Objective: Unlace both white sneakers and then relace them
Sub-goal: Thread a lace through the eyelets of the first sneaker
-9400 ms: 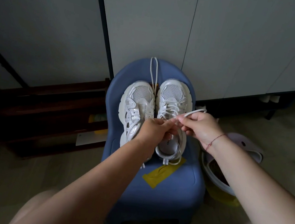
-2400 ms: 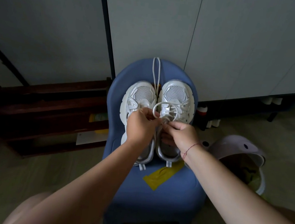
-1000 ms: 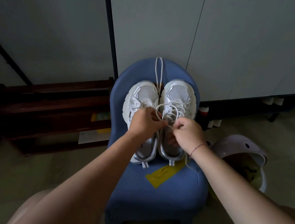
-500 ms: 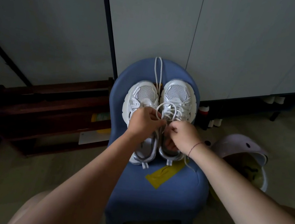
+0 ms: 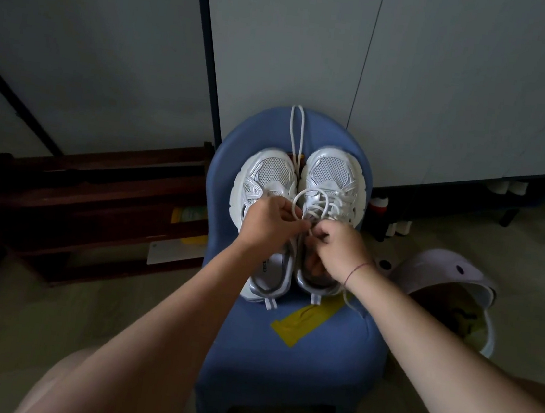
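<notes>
Since a moment ago my right hand [image 5: 337, 247] has dropped closer to my left hand [image 5: 267, 224] at frame centre, fingers of both pinched shut on the lace [image 5: 298, 202] looping over the right sneaker [image 5: 332, 179] on the chair [image 5: 280, 360], so I judge the bow nearly tied, while the left sneaker [image 5: 268, 175] looks unlaced.

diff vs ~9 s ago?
Both hands have moved down from the taut lace end held out right onto the right sneaker, where the left hand and right hand now pinch its lace into a loop. Unchanged: left sneaker unlaced, loose lace on the chair.
</notes>
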Demonstrator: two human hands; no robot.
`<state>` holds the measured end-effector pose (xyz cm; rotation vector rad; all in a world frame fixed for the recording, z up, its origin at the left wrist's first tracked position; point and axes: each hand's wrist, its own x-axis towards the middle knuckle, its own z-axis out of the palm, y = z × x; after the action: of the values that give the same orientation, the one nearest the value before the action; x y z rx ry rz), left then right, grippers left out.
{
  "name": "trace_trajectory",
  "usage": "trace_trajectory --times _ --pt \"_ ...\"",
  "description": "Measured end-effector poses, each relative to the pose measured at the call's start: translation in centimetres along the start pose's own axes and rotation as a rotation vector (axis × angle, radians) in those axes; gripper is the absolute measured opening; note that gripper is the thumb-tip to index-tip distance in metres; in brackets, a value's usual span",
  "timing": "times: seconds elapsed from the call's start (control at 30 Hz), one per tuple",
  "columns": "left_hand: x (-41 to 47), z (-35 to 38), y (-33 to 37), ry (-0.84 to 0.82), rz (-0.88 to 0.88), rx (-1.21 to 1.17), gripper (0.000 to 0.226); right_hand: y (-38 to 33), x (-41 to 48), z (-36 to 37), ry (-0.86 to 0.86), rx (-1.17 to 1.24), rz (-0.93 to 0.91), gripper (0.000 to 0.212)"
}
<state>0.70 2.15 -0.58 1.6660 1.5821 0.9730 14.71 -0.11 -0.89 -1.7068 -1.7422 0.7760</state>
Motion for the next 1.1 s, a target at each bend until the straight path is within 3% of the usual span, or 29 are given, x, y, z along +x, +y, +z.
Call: trace_trajectory --times 0.07,0.2,0.27,0.33,0.5,0.6,0.7,0.9,1.0,1.1 --pt "-0.1 0.0 0.0 -0.005 -0.002 -0.013 0.021 0.0 -0.2 -0.7 -0.157 -0.001 0.033 0.020" --pt "0.0 0.0 0.1 -0.016 -0.015 -0.043 0.018 -0.8 -2.1 -2.9 -0.789 -0.138 0.111 0.020" --pt "0.1 0.0 0.1 -0.023 -0.030 -0.058 0.018 -0.9 -2.8 -3.7 -0.940 -0.221 0.119 0.019" --pt "0.1 0.0 0.2 -0.024 -0.043 -0.068 0.018 -0.6 -2.7 -3.9 -0.857 -0.174 0.133 0.017" --pt "-0.2 -0.1 0.5 -0.015 -0.023 -0.024 0.017 0.2 -1.5 -1.6 -0.252 0.225 0.181 0.019" --pt "-0.3 -0.2 0.5 -0.017 -0.020 -0.023 0.018 0.1 -1.3 -0.1 -0.103 0.241 0.149 0.028" --pt "-0.3 -0.1 0.5 -0.016 -0.025 -0.029 0.020 0.0 -1.2 -0.1 -0.118 0.220 0.139 0.029" --pt "-0.2 -0.1 0.4 -0.026 -0.044 -0.050 0.023 -0.1 -1.9 -2.3 -0.569 0.101 0.165 0.023" --pt "-0.4 -0.3 0.9 0.029 -0.057 -0.118 0.024 0.0 -2.0 -2.5 -0.490 0.135 0.136 0.023" --pt "-0.3 -1.6 0.7 0.367 -0.083 -0.091 0.028 -0.3 -1.7 -2.4 -0.251 0.163 0.053 0.023"
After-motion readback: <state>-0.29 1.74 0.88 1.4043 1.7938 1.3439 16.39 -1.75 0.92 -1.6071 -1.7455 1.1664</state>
